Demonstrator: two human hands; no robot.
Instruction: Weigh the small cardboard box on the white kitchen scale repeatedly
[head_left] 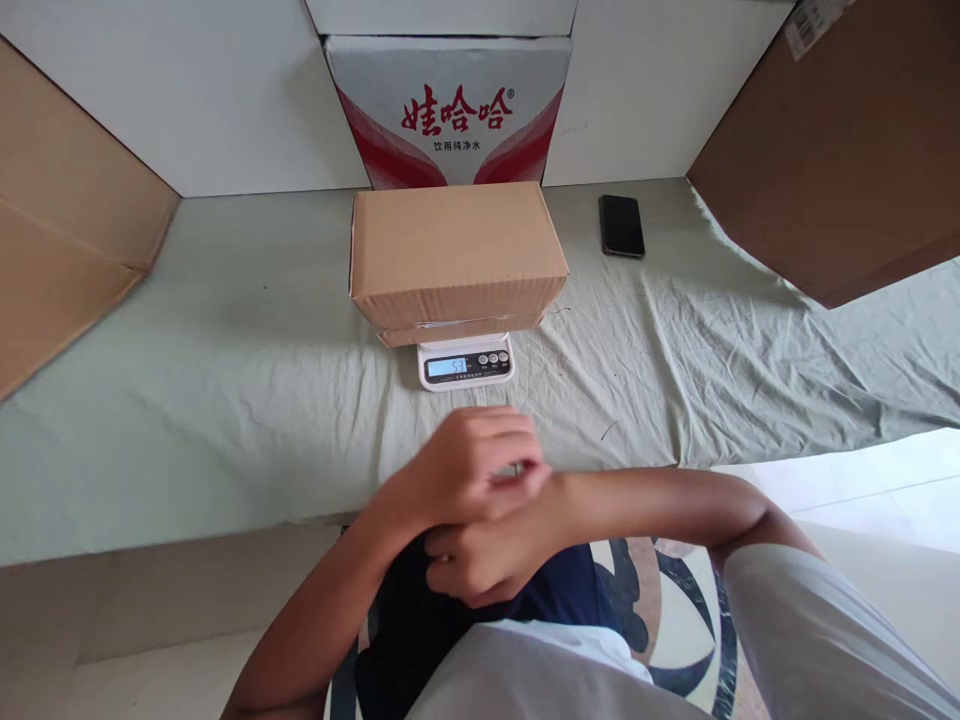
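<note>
My left hand (484, 465) is curled, its fingertips bent down against the wrist and back of my right hand (484, 560). Slight blur softens the left fingers, and no object shows in them. Below it, my right hand is folded into a loose fist in front of my body, its palm side hidden. Just beyond both hands stands a small white digital scale (466, 380) with a lit display that appears to read 53. A closed brown cardboard box (457, 240) rests on the scale and overhangs it, covering the weighing plate. Neither hand touches box or scale.
A pale green cloth (247, 420) covers the work surface. Behind the box stands a white and red carton (450, 110). A black phone (622, 226) lies at the right. Large brown cardboard pieces stand at left (67, 220) and right (847, 160).
</note>
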